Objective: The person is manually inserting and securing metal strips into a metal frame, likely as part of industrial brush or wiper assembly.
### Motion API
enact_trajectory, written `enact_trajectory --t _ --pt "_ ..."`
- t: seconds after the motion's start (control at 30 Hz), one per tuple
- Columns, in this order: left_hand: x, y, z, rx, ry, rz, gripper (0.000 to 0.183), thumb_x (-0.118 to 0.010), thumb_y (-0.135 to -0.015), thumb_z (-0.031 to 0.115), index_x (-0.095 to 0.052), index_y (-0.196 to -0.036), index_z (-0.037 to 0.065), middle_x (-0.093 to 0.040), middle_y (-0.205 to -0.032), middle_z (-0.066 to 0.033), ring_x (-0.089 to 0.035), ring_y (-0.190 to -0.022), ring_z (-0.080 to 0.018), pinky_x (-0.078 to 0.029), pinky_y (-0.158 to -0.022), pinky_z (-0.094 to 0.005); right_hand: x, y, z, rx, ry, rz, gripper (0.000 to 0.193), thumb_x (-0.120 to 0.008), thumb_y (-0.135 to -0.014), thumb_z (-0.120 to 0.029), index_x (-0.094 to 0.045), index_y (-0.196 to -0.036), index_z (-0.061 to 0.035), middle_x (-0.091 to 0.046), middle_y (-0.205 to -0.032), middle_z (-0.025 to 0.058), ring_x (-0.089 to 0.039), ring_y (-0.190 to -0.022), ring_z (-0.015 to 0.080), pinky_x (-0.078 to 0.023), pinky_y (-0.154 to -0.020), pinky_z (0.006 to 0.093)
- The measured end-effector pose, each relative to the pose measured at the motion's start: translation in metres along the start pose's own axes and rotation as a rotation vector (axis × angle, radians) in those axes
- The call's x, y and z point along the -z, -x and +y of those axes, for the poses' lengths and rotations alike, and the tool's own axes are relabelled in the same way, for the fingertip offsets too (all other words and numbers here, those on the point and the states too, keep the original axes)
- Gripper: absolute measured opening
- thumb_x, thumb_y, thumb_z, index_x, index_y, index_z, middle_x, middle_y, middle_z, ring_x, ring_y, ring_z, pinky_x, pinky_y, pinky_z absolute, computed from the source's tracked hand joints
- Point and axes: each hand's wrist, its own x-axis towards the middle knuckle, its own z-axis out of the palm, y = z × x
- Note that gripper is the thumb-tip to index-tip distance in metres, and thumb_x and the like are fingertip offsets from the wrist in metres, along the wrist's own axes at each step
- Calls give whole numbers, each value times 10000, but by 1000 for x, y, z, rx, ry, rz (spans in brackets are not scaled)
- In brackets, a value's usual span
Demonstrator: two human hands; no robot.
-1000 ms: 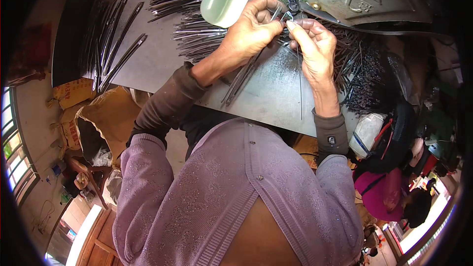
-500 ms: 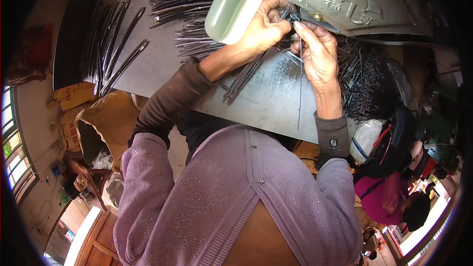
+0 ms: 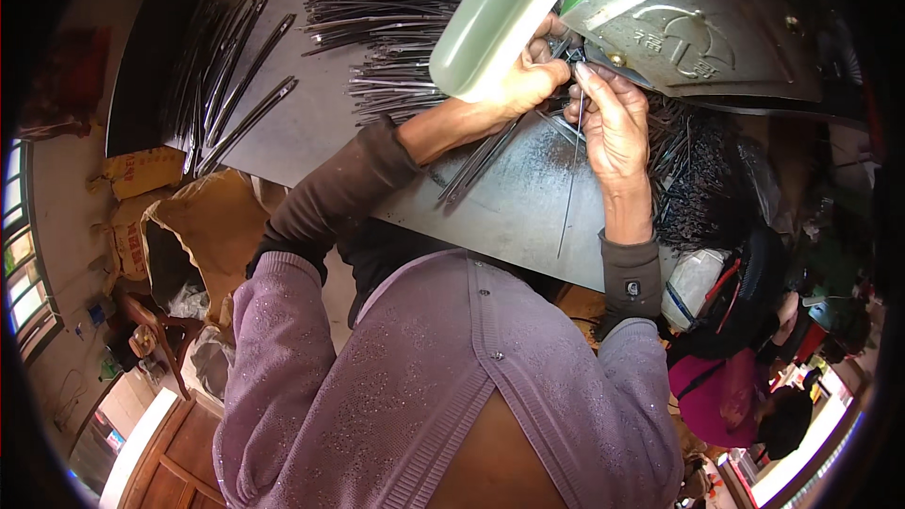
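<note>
My left hand (image 3: pixel 530 83) is closed in a pinch under the edge of a pale, rounded light cover, which hides part of its fingers. It grips small dark metal pieces (image 3: pixel 574 54) at the front of a grey metal machine guard (image 3: pixel 702 38). Close beside it, my right hand (image 3: pixel 615 137) pinches the upper end of a thin metal rod (image 3: pixel 571 184), which hangs down over the table. The two sets of fingertips nearly meet at the metal pieces. Several dark metal ribs (image 3: pixel 476 165) lie beneath my left wrist.
Rows of long dark ribs (image 3: pixel 382 5) cover the far side of the metal table (image 3: pixel 424 212). Another group (image 3: pixel 222 85) lies at the left. A dense heap of thin rods (image 3: pixel 702 165) sits at the right. A person in magenta (image 3: pixel 721 401) is at the lower right.
The view has shifted slightly, so the table and machine appear further right and lower. The rod's lower end has swung left. Both hands stay closed at the metal pieces.
</note>
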Motion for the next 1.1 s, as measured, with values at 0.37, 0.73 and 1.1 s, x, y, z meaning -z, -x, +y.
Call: enact_trajectory --t 0.37,0.73,1.1 --pt "9 2 17 223 267 -90 291 -564 -761 -32 -506 -1046 -49 -598 -720 -70 -555 -575 -117 -451 -476 -236 9 18 -4 -283 258 -298 274 -539 -880 -271 -609 -874 -6 -618 -698 71 -599 -550 126 -492 -498 226" --pt "1 -8 3 110 236 -46 289 -609 -747 -61 -530 -1020 -6 -603 -714 -61 -574 -588 -115 -465 -503 -232 0 31 -5 -292 294 -301 314 -511 -894 -273 -598 -828 21 -603 -669 84 -606 -552 143 -471 -490 218" --pt "-3 -7 3 96 228 -27 249 -616 -744 -39 -530 -976 -14 -595 -704 -61 -549 -547 -116 -434 -474 -233 6 29 -1 -275 273 -314 318 -507 -898 -282 -596 -825 15 -601 -668 78 -601 -550 138 -473 -491 221"
